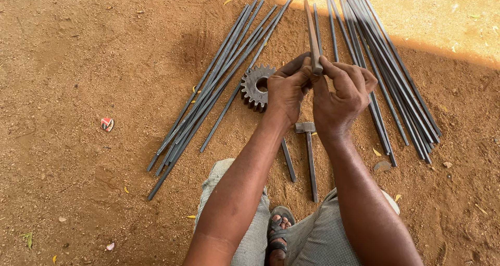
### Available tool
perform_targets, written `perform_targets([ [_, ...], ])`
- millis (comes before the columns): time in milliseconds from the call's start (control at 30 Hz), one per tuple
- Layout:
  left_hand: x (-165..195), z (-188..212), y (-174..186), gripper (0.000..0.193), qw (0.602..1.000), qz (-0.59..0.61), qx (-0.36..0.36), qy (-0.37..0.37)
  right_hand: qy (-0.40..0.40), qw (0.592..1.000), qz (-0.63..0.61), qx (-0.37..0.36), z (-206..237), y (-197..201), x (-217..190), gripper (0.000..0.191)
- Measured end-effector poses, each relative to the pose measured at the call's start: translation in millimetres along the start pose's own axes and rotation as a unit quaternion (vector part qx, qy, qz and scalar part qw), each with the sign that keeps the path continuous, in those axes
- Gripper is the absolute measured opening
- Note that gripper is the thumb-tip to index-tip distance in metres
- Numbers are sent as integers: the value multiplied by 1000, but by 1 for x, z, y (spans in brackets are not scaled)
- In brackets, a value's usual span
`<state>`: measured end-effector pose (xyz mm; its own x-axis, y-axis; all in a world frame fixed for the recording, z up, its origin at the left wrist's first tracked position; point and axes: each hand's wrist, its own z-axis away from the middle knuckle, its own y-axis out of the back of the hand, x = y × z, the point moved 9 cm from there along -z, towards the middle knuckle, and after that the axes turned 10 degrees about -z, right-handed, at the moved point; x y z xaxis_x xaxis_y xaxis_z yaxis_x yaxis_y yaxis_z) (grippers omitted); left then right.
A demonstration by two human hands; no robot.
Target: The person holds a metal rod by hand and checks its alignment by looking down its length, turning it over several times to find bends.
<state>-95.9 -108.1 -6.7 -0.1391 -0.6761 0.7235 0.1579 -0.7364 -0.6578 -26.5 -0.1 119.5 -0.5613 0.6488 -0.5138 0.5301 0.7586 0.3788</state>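
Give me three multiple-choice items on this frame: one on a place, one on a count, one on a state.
1. Where does the hammer lie?
A. On the ground between the forearms
B. On the left rod bundle
C. Inside the gear

2. How many toothed gears are there?
A. One
B. Two
C. Three

3. How is the flat metal bar held?
A. Left hand alone
B. Both hands
C. Lying loose

Answers: 1 A, it rests on the dirt below the hands. 2 A, a single gear shows. 3 B, left hand and right hand both pinch its near end.
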Motion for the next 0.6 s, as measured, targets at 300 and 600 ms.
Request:
perform_targets([
  [300,1,3,0,28,1000,18,13,7,10,999,-41,13,2,-1,6,66],
  [600,3,3,0,28,1000,8,15,5,11,999,-42,17,0,-2,4,70],
])
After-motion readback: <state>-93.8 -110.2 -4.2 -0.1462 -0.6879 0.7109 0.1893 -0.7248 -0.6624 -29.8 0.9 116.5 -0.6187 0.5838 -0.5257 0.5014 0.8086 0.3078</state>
